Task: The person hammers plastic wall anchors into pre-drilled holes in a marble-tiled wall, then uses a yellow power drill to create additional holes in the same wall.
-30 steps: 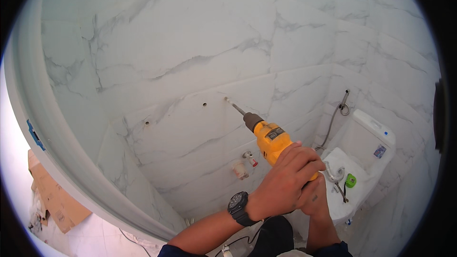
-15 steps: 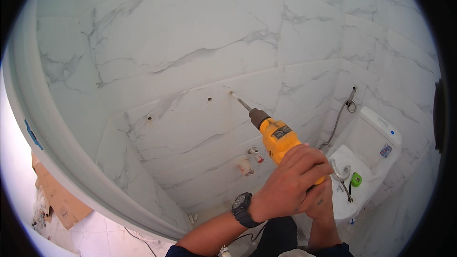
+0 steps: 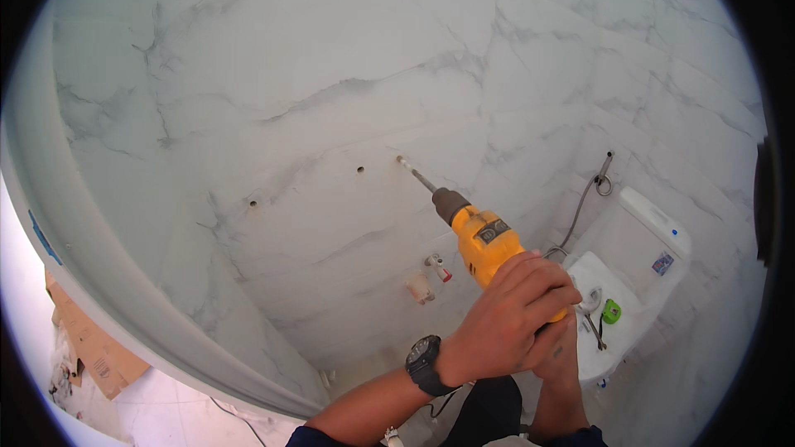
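A yellow and dark power drill (image 3: 489, 242) slants up and left toward the marbled tile wall (image 3: 331, 58). The tip of its drill bit (image 3: 421, 178) sits at a hole in the tile. My left hand (image 3: 512, 306), with a black watch (image 3: 423, 364) on the wrist, is closed over the drill's rear body. My right hand (image 3: 560, 356) is wrapped round the drill's handle end, largely hidden behind the left. To the left of the bit, two more drilled holes (image 3: 360, 170) show in the same row.
Below the drill, a red-handled valve (image 3: 439, 267) and a pipe stub (image 3: 420, 287) stick out of the wall. At right, a white toilet (image 3: 638, 240) carries a green tape measure (image 3: 611, 311) and a metal tool. Cardboard (image 3: 99, 339) lies beyond the curved door frame at left.
My view has shifted slightly, so the wall and toilet appear a little farther left. The drill and both hands keep the same hold, the bit still at the same hole.
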